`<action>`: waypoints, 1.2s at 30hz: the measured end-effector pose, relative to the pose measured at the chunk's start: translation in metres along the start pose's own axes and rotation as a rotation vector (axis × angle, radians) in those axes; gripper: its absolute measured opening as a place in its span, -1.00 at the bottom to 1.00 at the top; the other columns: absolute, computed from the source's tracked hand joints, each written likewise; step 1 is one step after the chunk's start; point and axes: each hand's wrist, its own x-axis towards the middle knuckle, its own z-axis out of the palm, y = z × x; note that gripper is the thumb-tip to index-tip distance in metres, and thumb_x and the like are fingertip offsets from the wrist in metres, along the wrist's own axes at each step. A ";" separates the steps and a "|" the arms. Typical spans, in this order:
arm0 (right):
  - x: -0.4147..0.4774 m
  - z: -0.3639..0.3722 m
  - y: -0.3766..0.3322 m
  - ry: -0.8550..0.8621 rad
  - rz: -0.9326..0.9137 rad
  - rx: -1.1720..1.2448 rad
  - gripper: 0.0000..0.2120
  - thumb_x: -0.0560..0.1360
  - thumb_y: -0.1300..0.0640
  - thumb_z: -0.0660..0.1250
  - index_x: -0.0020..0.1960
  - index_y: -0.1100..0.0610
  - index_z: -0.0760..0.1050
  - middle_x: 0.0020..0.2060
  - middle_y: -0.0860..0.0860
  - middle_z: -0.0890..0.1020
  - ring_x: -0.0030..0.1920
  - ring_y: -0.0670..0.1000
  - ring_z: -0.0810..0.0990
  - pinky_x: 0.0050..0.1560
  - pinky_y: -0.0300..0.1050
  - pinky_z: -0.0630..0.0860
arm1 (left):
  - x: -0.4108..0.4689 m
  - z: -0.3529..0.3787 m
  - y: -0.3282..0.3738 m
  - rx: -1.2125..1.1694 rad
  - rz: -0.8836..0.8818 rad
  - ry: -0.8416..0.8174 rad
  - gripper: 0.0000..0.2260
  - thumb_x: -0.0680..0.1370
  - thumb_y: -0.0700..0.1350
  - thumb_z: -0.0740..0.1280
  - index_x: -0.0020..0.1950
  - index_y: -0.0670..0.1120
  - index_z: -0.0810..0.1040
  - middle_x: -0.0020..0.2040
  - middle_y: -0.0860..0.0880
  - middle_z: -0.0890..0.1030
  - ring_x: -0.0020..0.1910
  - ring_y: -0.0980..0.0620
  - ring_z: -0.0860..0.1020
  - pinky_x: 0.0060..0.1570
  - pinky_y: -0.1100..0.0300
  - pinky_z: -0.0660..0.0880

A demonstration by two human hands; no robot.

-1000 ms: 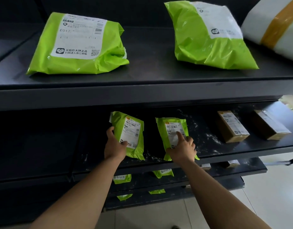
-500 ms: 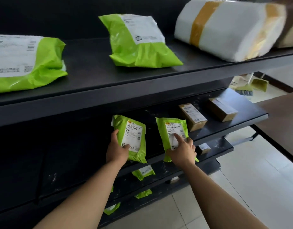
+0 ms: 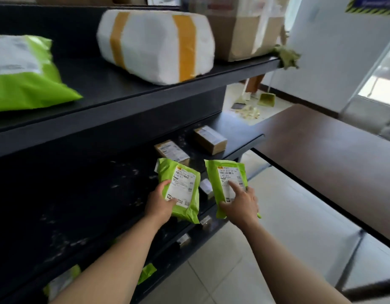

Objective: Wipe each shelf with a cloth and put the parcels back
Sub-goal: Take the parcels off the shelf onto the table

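Note:
My left hand grips a small green parcel with a white label, held up off the dusty middle shelf. My right hand grips a second small green parcel, held out past the shelf's front edge. Two small brown boxes, a nearer box and a farther box, sit on the same shelf behind the parcels. A greenish cloth hangs off the right end of the upper shelf.
The upper shelf holds a large green parcel, a white parcel with yellow tape and a cardboard box. A brown table stands to the right. A dustpan sits on the tiled floor. Lower shelves hold more small parcels.
Both hands have lifted their green parcels off the middle shelf and drawn them toward me and to the right. My view has swung right, bringing the table and cloth into sight.

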 end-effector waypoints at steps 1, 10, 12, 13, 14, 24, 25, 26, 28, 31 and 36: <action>0.005 -0.013 0.015 0.016 0.023 0.020 -0.30 0.37 -0.04 0.40 0.46 -0.22 0.23 0.35 0.13 0.27 0.33 0.21 0.31 0.34 0.13 0.31 | 0.000 0.019 0.010 0.008 0.014 -0.016 -0.48 0.49 -0.28 0.40 0.37 0.08 0.39 0.23 -0.09 0.53 0.12 -0.06 0.55 0.07 0.05 0.56; 0.043 -0.102 0.142 0.136 0.185 0.064 -0.30 0.37 -0.02 0.39 0.47 -0.20 0.24 0.30 0.11 0.28 0.31 0.19 0.31 0.36 0.12 0.25 | 0.003 0.169 0.091 0.085 0.133 -0.166 -0.49 0.45 -0.30 0.42 0.35 0.00 0.42 0.26 -0.11 0.37 0.20 -0.11 0.45 0.26 0.09 0.40; 0.049 -0.120 0.172 0.151 0.228 0.057 -0.30 0.37 -0.02 0.40 0.47 -0.20 0.24 0.30 0.11 0.28 0.31 0.20 0.31 0.36 0.12 0.25 | 0.002 0.204 0.108 0.094 0.166 -0.202 -0.49 0.45 -0.29 0.42 0.35 -0.01 0.42 0.29 -0.13 0.35 0.22 -0.09 0.43 0.31 0.09 0.36; 0.052 -0.128 0.185 0.159 0.246 0.053 -0.30 0.37 -0.02 0.40 0.47 -0.20 0.23 0.30 0.11 0.28 0.31 0.20 0.31 0.35 0.12 0.25 | 0.000 0.218 0.115 0.102 0.180 -0.207 -0.50 0.44 -0.29 0.43 0.34 -0.01 0.43 0.31 -0.13 0.33 0.24 -0.09 0.42 0.33 0.11 0.33; 0.053 -0.135 0.196 0.168 0.262 0.053 -0.30 0.38 -0.02 0.40 0.47 -0.19 0.23 0.31 0.12 0.28 0.31 0.20 0.31 0.35 0.12 0.25 | -0.001 0.232 0.123 0.108 0.190 -0.220 -0.50 0.45 -0.29 0.42 0.35 -0.02 0.43 0.33 -0.13 0.32 0.25 -0.09 0.42 0.34 0.14 0.30; 0.080 -0.186 0.285 0.246 0.442 0.054 -0.30 0.38 -0.03 0.39 0.47 -0.20 0.23 0.36 0.15 0.25 0.32 0.22 0.30 0.36 0.13 0.29 | 0.012 0.337 0.185 0.123 0.242 -0.356 -0.51 0.49 -0.32 0.38 0.37 -0.02 0.40 0.33 -0.09 0.29 0.05 0.05 0.38 0.12 0.30 0.32; 0.085 -0.189 0.290 0.250 0.457 0.052 -0.30 0.38 -0.03 0.40 0.47 -0.20 0.23 0.37 0.15 0.24 0.32 0.22 0.30 0.36 0.13 0.29 | 0.016 0.346 0.190 0.128 0.244 -0.363 -0.52 0.49 -0.32 0.38 0.37 -0.02 0.41 0.32 -0.10 0.29 0.08 0.03 0.39 0.19 0.25 0.33; 0.090 -0.192 0.295 0.252 0.470 0.051 -0.30 0.38 -0.03 0.40 0.47 -0.20 0.23 0.37 0.15 0.24 0.33 0.22 0.30 0.36 0.13 0.28 | 0.021 0.355 0.194 0.128 0.248 -0.371 -0.51 0.48 -0.31 0.39 0.36 -0.02 0.41 0.32 -0.11 0.30 0.12 -0.01 0.42 0.24 0.19 0.36; 0.105 -0.197 0.306 0.262 0.499 0.045 -0.29 0.38 -0.04 0.40 0.47 -0.20 0.22 0.37 0.15 0.24 0.32 0.22 0.30 0.35 0.12 0.28 | 0.035 0.375 0.204 0.131 0.233 -0.387 -0.51 0.48 -0.30 0.40 0.35 0.00 0.41 0.31 -0.11 0.30 0.16 -0.08 0.45 0.27 0.08 0.42; 0.132 -0.206 0.318 0.270 0.532 0.040 -0.29 0.38 -0.05 0.40 0.47 -0.20 0.22 0.36 0.15 0.25 0.31 0.21 0.31 0.34 0.12 0.28 | 0.061 0.402 0.217 0.145 0.224 -0.391 -0.51 0.48 -0.30 0.38 0.36 0.00 0.40 0.33 -0.11 0.32 0.16 -0.12 0.47 0.23 -0.01 0.46; 0.189 -0.217 0.332 0.256 0.590 0.046 -0.32 0.41 -0.05 0.40 0.47 -0.20 0.22 0.33 0.13 0.27 0.30 0.19 0.32 0.34 0.11 0.28 | 0.113 0.441 0.242 0.196 0.195 -0.396 -0.54 0.50 -0.30 0.33 0.35 0.01 0.38 0.33 -0.10 0.34 0.08 -0.10 0.49 0.12 0.00 0.52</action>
